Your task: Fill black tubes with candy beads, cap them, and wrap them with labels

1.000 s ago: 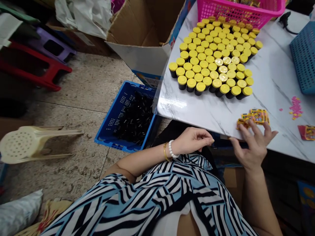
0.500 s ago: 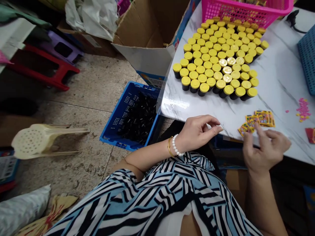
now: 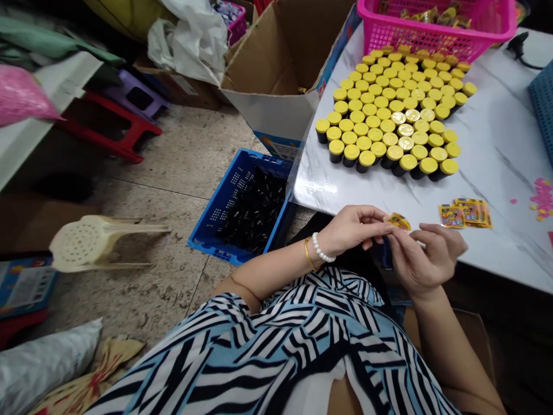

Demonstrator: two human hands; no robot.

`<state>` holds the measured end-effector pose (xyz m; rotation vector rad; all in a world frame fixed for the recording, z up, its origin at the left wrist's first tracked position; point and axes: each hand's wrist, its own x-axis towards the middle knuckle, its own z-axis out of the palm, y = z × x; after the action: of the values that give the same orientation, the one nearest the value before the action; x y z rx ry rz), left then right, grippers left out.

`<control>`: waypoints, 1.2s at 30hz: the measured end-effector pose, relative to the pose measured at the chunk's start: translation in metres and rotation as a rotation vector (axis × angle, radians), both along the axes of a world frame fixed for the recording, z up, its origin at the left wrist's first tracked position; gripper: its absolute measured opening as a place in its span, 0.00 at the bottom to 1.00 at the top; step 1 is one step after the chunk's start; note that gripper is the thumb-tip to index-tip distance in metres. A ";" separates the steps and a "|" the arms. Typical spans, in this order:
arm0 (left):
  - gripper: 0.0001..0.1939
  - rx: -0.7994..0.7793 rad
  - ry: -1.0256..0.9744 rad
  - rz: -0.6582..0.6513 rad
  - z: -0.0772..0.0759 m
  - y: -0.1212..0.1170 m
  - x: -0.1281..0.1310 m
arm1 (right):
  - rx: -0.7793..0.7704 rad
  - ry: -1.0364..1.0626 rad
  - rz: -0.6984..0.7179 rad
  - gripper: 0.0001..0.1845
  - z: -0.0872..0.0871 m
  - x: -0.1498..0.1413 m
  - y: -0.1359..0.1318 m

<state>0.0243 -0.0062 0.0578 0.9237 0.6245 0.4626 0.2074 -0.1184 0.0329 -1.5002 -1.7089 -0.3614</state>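
A small orange printed sticker or packet (image 3: pixel 399 221) is pinched between both my hands, just off the table's front edge. My left hand (image 3: pixel 355 229), with a pearl bracelet at the wrist, grips it from the left. Fingers of my right hand (image 3: pixel 425 256) close on its lower right side. More orange printed pieces (image 3: pixel 470 213) lie overlapping on the table, to the right of my hands. Beyond them stand rows of small black canisters with yellow lids (image 3: pixel 391 109), packed side by side.
A pink basket (image 3: pixel 436 37) stands behind the canisters on the marbled white table (image 3: pixel 496 167). Small pink and yellow pieces (image 3: pixel 542 199) lie at the right. On the floor are a blue crate (image 3: pixel 207 225) of black canisters, an open carton (image 3: pixel 268 109) and a cream stool (image 3: pixel 80 245).
My right hand has picked up one orange piece from the table and moved left with it. Both hands now meet on that piece. The view has shifted slightly left.
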 end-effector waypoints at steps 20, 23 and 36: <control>0.11 0.253 0.156 0.475 -0.016 0.003 -0.043 | -0.419 1.129 -0.046 0.14 0.015 -0.047 0.043; 0.13 0.191 0.131 0.529 -0.016 0.003 -0.048 | -0.440 1.112 -0.006 0.18 0.016 -0.050 0.043; 0.29 0.280 -0.068 0.502 0.002 -0.053 -0.057 | -0.488 1.160 0.234 0.17 0.008 -0.077 0.001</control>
<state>-0.0330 -0.0595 0.0602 1.0085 0.7420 1.0474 0.1300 -0.1173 0.0406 -1.3444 -0.9864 0.9505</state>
